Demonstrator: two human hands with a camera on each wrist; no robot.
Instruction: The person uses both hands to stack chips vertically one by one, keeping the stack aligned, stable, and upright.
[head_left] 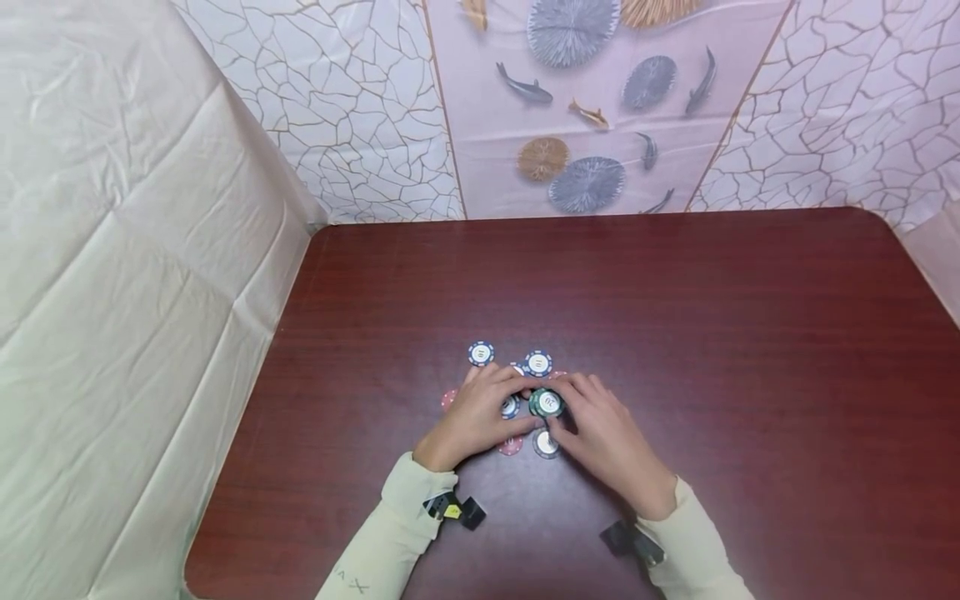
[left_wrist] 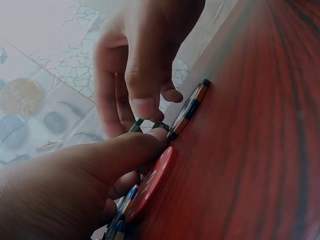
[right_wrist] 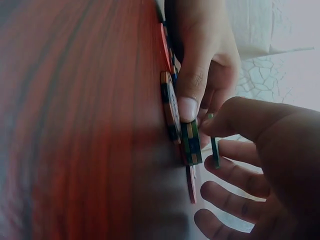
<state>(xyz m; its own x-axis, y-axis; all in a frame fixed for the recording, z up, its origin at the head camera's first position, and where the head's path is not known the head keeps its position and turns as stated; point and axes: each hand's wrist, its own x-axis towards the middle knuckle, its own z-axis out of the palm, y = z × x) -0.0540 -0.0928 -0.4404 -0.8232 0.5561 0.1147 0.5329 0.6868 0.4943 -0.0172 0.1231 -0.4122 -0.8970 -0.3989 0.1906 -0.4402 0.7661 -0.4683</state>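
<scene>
My left hand (head_left: 478, 414) holds a short stack of green poker chips (right_wrist: 191, 144) low over the table, its thumb against the edge. My right hand (head_left: 613, 435) pinches one green poker chip (right_wrist: 215, 152) by its edge, slightly apart from that stack; the head view shows a green face marked 20. Around the hands lie blue-edged chips, a blue chip (head_left: 481, 353) and another blue chip (head_left: 538, 362) beyond the fingers. A pink-red chip (head_left: 511, 446) and a grey-edged chip (head_left: 546, 444) lie nearer me. Fingers partly cover several others.
The dark red wooden table (head_left: 712, 333) spreads around the chips. Pale cloth (head_left: 150, 250) hangs along the left side, and a patterned cloth (head_left: 600, 108) stands behind the far edge. Black wrist cameras sit on both cuffs.
</scene>
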